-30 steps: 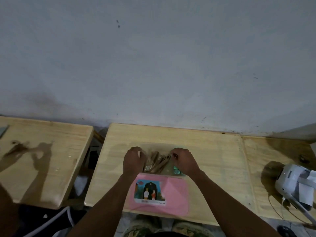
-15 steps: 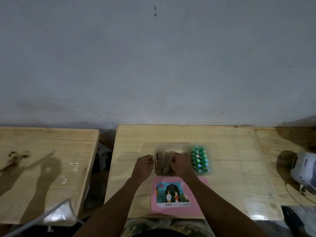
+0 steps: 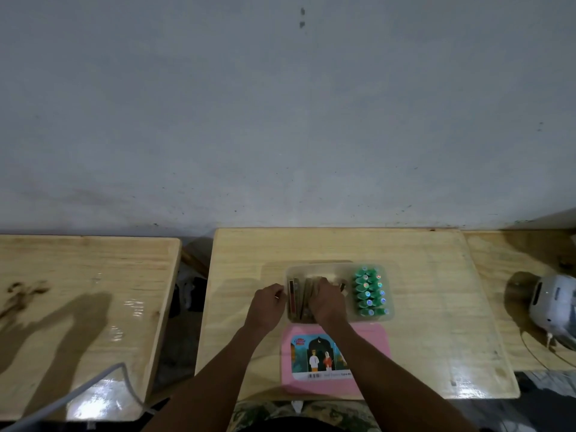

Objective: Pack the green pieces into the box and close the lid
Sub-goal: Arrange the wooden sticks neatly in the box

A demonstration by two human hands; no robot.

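Note:
A clear plastic box (image 3: 338,267) stands in the middle of the wooden table. Its right side holds several green pieces (image 3: 369,290) with shiny tips, standing in rows. Its left side holds brown wooden sticks (image 3: 297,299), packed on edge. My right hand (image 3: 327,299) reaches into the box, with its fingers curled down over the sticks. My left hand (image 3: 268,304) is outside the box at its left wall, fingertips touching the rim. The pink lid (image 3: 369,341), which has a picture label, lies flat on the table just in front of the box, partly under my right forearm.
A second wooden table (image 3: 84,307) stands to the left across a gap, with a white cable (image 3: 103,374) over its near corner. A white device (image 3: 553,302) with a cord sits on the table at the right. A grey wall rises behind the tables.
My right hand has moved left off the box's right side onto the sticks, uncovering the green pieces. My left hand has moved to the box's left wall. The view has shifted.

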